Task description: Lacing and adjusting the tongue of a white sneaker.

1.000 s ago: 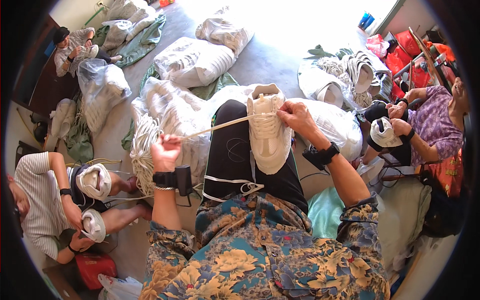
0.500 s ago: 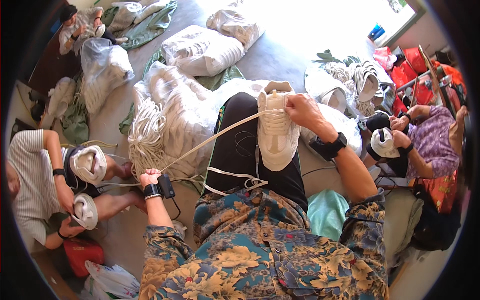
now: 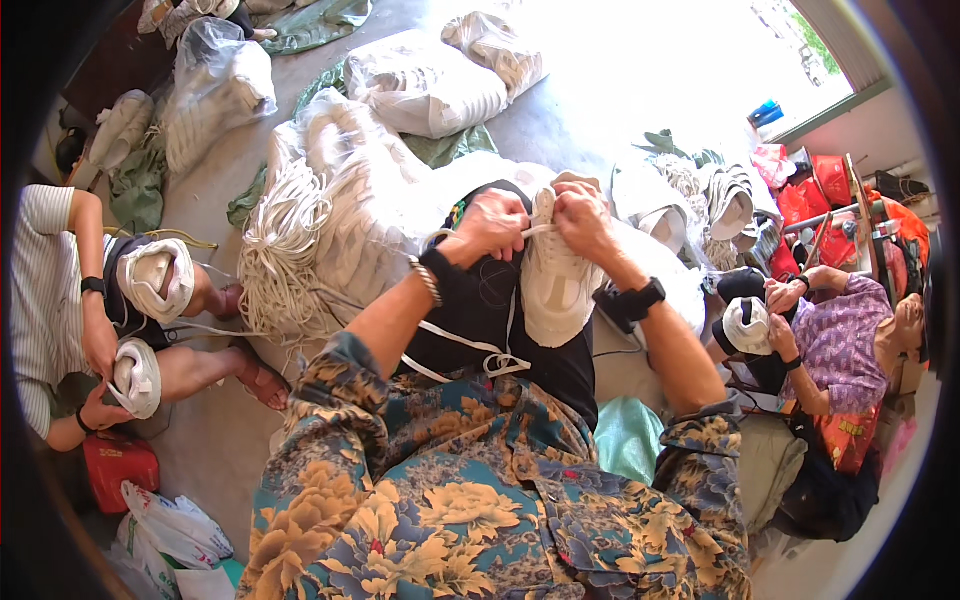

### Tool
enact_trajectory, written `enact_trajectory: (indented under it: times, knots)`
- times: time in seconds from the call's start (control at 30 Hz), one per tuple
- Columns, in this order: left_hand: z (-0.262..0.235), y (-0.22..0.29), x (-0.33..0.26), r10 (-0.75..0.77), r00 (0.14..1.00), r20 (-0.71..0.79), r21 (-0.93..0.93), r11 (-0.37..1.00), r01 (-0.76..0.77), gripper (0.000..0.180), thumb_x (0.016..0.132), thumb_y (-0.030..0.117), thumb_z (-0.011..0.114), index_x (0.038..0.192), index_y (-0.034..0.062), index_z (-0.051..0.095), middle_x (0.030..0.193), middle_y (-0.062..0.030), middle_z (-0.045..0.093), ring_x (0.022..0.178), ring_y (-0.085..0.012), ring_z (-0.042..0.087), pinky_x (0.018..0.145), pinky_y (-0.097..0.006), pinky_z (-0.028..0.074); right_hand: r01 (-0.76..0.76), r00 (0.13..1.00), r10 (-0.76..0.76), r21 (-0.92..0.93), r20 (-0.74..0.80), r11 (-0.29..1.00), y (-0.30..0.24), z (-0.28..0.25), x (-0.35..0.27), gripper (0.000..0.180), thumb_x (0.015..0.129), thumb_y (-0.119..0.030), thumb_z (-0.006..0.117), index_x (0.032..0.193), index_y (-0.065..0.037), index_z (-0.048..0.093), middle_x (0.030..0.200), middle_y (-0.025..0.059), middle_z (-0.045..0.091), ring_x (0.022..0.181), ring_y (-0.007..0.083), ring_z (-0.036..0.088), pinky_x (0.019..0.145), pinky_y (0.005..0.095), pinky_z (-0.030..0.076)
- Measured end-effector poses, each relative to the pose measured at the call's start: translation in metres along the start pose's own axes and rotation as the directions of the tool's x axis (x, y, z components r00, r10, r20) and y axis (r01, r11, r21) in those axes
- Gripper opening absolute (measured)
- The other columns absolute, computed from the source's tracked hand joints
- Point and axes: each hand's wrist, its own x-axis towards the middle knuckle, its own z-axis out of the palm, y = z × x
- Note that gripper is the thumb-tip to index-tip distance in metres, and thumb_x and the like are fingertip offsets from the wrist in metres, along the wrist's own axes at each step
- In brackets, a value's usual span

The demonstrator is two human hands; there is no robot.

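A cream-white sneaker (image 3: 556,292) rests on my black-trousered legs, its toe pointing toward me. My left hand (image 3: 497,224) is closed at the shoe's left side, pinching a flat white shoelace (image 3: 541,229) that reaches into the upper eyelets. My right hand (image 3: 584,216) is closed on the opposite edge of the upper, near the tongue; its fingertips are partly hidden. A loose white lace (image 3: 497,362) lies across my lap, looped below the sneaker.
Ahead on the floor are a big bundle of white laces (image 3: 285,255) and clear bags of shoes (image 3: 425,85). A person in a striped shirt (image 3: 50,270) handles shoes at left; another in a purple top (image 3: 838,345) does so at right. Red bags (image 3: 805,205) are piled at the far right.
My left hand has come from the far left, where it held the lace stretched out, up to the sneaker. My right hand has shifted slightly along the shoe's opening.
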Motion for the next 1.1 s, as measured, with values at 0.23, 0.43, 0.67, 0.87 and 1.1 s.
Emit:
enact_trajectory:
  times: [0.23, 0.43, 0.67, 0.87, 1.1]
  knots:
    - [0.014, 0.008, 0.005, 0.023, 0.999, -0.028, 0.344, 0.939, -0.012, 0.017, 0.077, 0.015, 0.052, 0.068, 0.0015, 0.057, 0.052, -0.0059, 0.056, 0.037, -0.0127, 0.051, 0.036, -0.026, 0.040, -0.047, 0.999, 0.043, 0.202, 0.023, 0.978, 0.001, -0.003, -0.010, 0.014, 0.069, -0.017, 0.059, 0.077, -0.008, 0.066, 0.115, 0.0064, 0.057, 0.114, 0.0258, 0.045, 0.098, 0.0405, 0.029]
    - [0.025, -0.009, 0.017, 0.298, 0.948, -0.115, 0.538, 0.821, -0.193, 0.019, 0.078, 0.015, 0.051, 0.070, 0.0008, 0.060, 0.054, -0.0111, 0.058, 0.039, -0.0169, 0.054, 0.040, -0.030, 0.044, -0.011, 1.000, 0.010, 0.144, 0.007, 0.989, -0.008, -0.007, -0.013, 0.013, 0.068, -0.018, 0.061, 0.077, -0.011, 0.068, 0.117, 0.0049, 0.056, 0.116, 0.0256, 0.042, 0.098, 0.0426, 0.027]
    - [0.029, 0.003, 0.011, 0.197, 0.973, -0.118, 0.484, 0.867, -0.117, 0.019, 0.079, 0.014, 0.051, 0.074, -0.0015, 0.062, 0.060, -0.0123, 0.061, 0.044, -0.0150, 0.058, 0.041, -0.029, 0.046, -0.025, 0.998, 0.033, 0.152, -0.049, 0.988, -0.006, -0.002, -0.020, 0.011, 0.068, -0.018, 0.062, 0.074, -0.011, 0.068, 0.115, 0.0041, 0.056, 0.115, 0.0255, 0.043, 0.097, 0.0420, 0.028]
    - [0.017, -0.004, 0.009, 0.302, 0.930, -0.209, 0.382, 0.901, -0.207, 0.012, 0.076, 0.005, 0.056, 0.083, -0.0027, 0.059, 0.063, -0.0087, 0.060, 0.046, -0.0138, 0.055, 0.045, -0.026, 0.046, 0.055, 0.991, -0.034, 0.160, -0.133, 0.986, -0.001, -0.014, -0.022, 0.008, 0.070, -0.008, 0.057, 0.072, -0.003, 0.062, 0.116, 0.0077, 0.055, 0.116, 0.0292, 0.042, 0.096, 0.0447, 0.030]
    - [0.047, 0.033, 0.000, 0.669, 0.736, -0.099, 0.549, 0.654, -0.520, 0.027, 0.074, 0.006, 0.059, 0.100, 0.0008, 0.064, 0.077, -0.0172, 0.063, 0.057, -0.0227, 0.058, 0.058, -0.034, 0.046, 0.060, 0.983, -0.022, 0.203, -0.184, 0.977, 0.007, -0.087, -0.036, 0.007, 0.074, -0.002, 0.055, 0.078, 0.002, 0.058, 0.115, 0.0177, 0.054, 0.106, 0.0329, 0.050, 0.086, 0.0390, 0.042]
